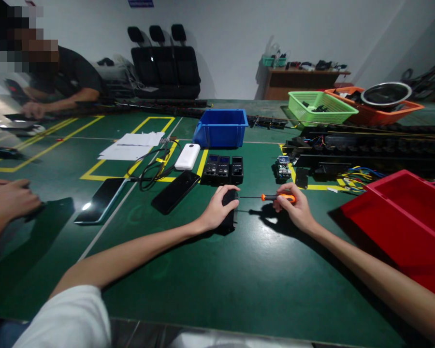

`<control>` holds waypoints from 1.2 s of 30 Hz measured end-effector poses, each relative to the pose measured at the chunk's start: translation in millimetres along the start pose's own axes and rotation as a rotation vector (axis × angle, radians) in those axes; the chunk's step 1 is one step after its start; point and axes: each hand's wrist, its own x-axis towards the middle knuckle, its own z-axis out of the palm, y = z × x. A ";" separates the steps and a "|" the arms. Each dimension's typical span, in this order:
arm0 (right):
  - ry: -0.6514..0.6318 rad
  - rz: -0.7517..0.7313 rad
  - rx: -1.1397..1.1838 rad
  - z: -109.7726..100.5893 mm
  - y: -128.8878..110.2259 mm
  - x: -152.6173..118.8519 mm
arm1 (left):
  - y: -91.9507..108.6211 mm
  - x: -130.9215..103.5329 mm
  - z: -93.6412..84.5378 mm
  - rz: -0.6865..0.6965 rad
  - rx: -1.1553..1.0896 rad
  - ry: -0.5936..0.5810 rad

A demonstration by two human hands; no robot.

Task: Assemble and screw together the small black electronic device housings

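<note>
My left hand [219,209] is closed around a black box-shaped device [229,220] on the green table, its thumb and fingers over the top end. In my right hand [296,208] is a screwdriver [279,197] with an orange and black handle, held level. Its thin shaft points left, and the tip is at the device's right side; whether it sits in a screw is too small to tell. Just beyond my left hand stand several similar black modules [223,168] with small displays. A small metal and circuit-board part [283,166] lies beyond my right hand.
Left of my hands lie a black phone [176,192], a lit phone [101,200], a white power bank [187,156], cables and papers [132,145]. A blue bin [223,134] stands behind, a red bin [402,217] at right. Another person's hand [12,200] rests at far left.
</note>
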 end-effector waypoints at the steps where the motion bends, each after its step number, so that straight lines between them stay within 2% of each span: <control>1: 0.003 -0.019 -0.004 -0.7 0.9 -0.1 | 0.0 0.2 0.0 0.004 0.000 0.002; 5: 0.021 -0.059 -0.030 -2.1 2.1 -1.3 | 0.4 0.5 -0.3 0.008 0.003 0.001; 19: 0.007 -0.058 0.027 1.3 -1.1 -1.1 | -1.7 0.5 0.2 0.008 -0.001 -0.008; 28: 0.013 0.088 -0.049 2.4 -2.6 0.0 | -2.5 0.5 0.8 0.008 -0.002 -0.007; 36: -0.003 -0.038 -0.024 -2.6 2.0 1.7 | -3.0 -0.1 0.6 0.014 -0.003 -0.001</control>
